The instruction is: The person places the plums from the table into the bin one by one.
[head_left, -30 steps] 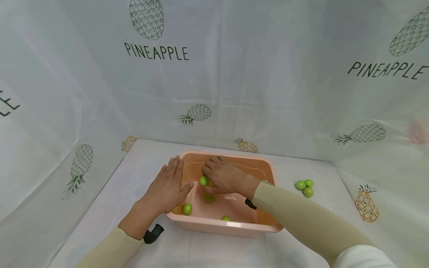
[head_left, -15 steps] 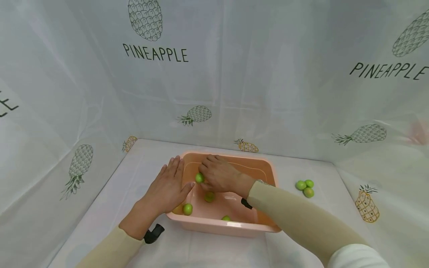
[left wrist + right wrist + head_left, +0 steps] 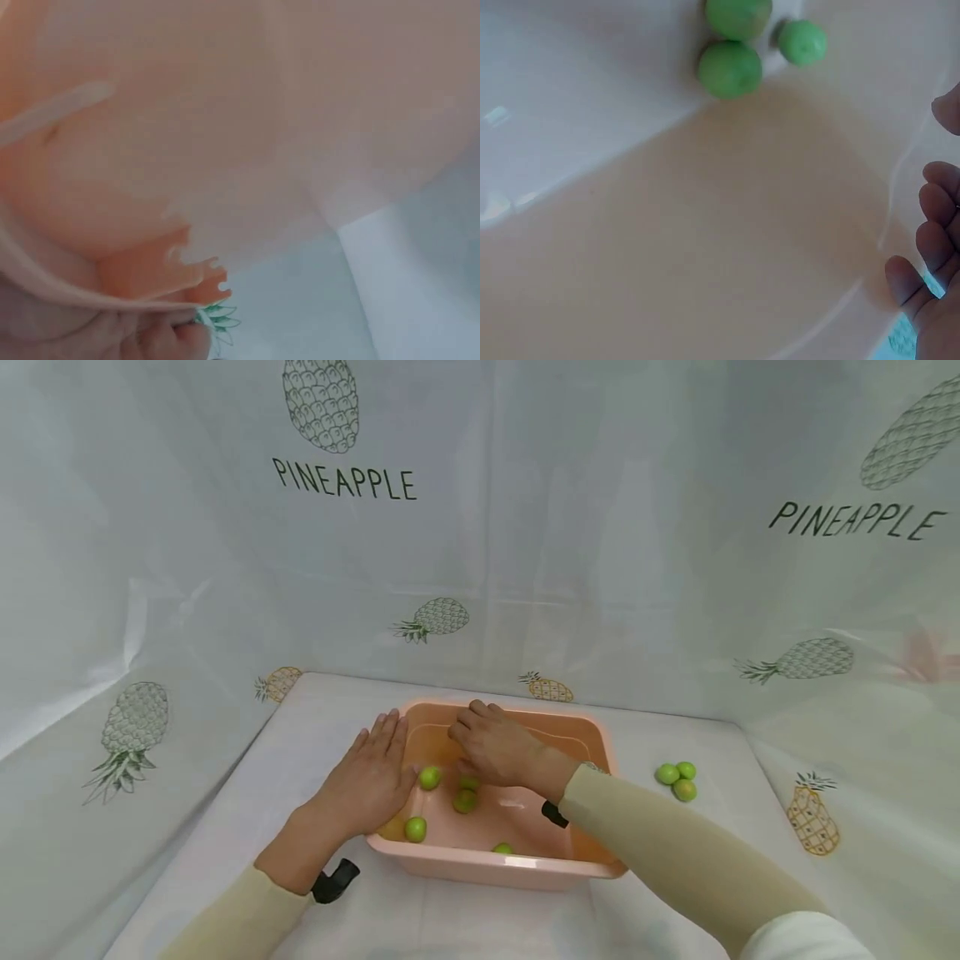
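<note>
- Green fruit (image 3: 430, 777): five visible inside the pink tub (image 3: 487, 869), one right beside the left thumb, two touching near the middle, one in the front-left corner, one mostly hidden by the front wall.
- Left hand (image 3: 366, 789): laid along the tub's left side, with fingers straight and thumb reaching in over the rim.
- Right hand (image 3: 497, 750): over the far part of the tub, just past the touching pair. Going by the wrist view, fingers loosely bent with a wide gap to the thumb.
- Off to the right on the white-covered table (image 3: 645, 843): a little cluster of three more fruits (image 3: 685, 790), well apart from the tub.
- Behind it all: pineapple-print sheeting (image 3: 600, 543).
</note>
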